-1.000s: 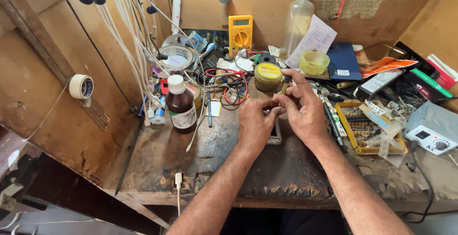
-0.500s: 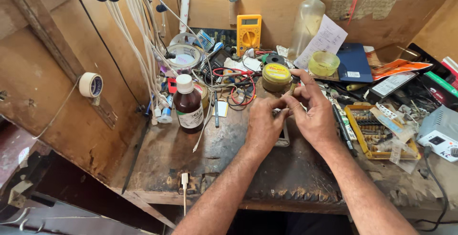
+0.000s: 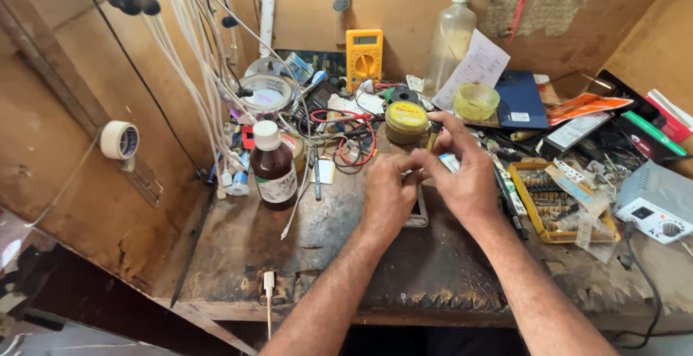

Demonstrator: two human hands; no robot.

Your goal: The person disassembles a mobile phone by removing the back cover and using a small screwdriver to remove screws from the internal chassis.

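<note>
Both of my hands meet over the middle of a worn wooden workbench (image 3: 289, 255). My left hand (image 3: 390, 190) is closed, its fingertips pinching something small that I cannot make out. My right hand (image 3: 462, 172) grips a thin yellowish tool (image 3: 432, 138) that points up between thumb and fingers. Under my hands lies a flat phone-like device (image 3: 417, 215), mostly hidden. Just beyond my fingers stands a small round tin with a yellow lid (image 3: 406, 121).
A brown bottle with a white cap (image 3: 273, 168) stands to the left. A yellow multimeter (image 3: 364, 56), a clear squeeze bottle (image 3: 449, 38) and a tape roll (image 3: 266, 96) sit at the back. A yellow parts tray (image 3: 552, 201) and grey unit (image 3: 658, 204) are right. White cables (image 3: 209, 74) hang left.
My hands have stayed together over the device with small finger movements. The view has shifted slightly, so the bench sits a bit differently in frame.
</note>
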